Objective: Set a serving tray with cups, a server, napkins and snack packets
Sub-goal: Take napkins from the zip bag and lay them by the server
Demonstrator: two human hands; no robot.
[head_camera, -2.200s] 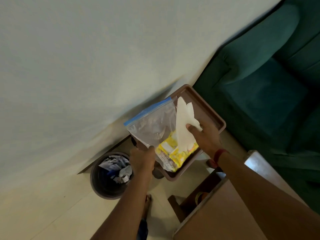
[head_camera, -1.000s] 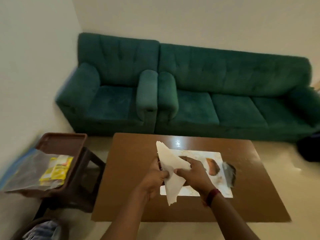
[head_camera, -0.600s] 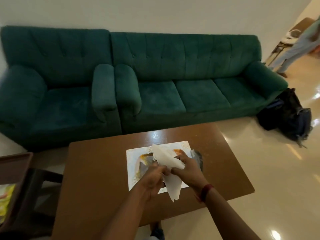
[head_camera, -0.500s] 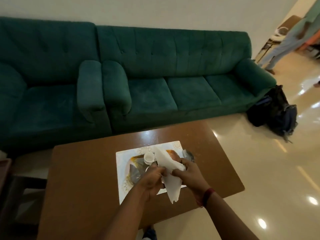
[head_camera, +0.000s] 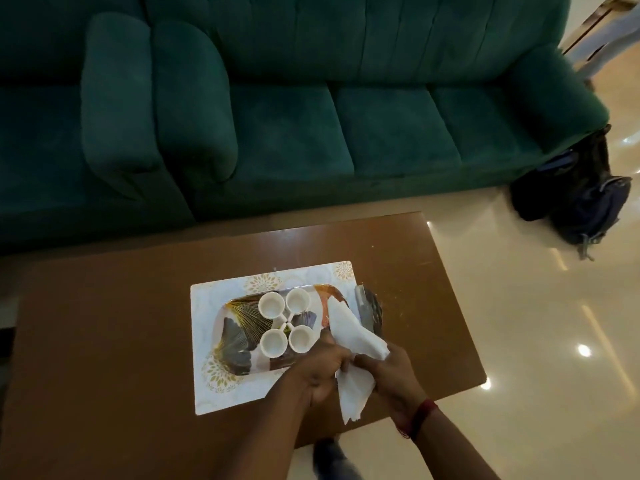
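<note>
A patterned serving tray (head_camera: 235, 336) with leaf motifs lies on a white placemat (head_camera: 221, 386) on the brown table (head_camera: 104, 341). Several small white cups (head_camera: 272, 304) stand on the tray in a cluster, handles turned inward. A white paper napkin (head_camera: 349, 336) stretches from the tray's right part down past the table's near edge. My left hand (head_camera: 325, 370) and my right hand (head_camera: 391, 374) both pinch it near its middle, just in front of the tray. No server or snack packets are in view.
A dark green sofa (head_camera: 311, 116) runs along the far side of the table. A dark backpack (head_camera: 585, 199) sits on the glossy floor at the right. Part of a person (head_camera: 602, 32) shows at the top right. My foot (head_camera: 332, 459) is under the near edge.
I took the napkin out of the bag by the side stool, turned to the table and brought it over the tray. Both hands have lowered with it; the cups have come into sight.
</note>
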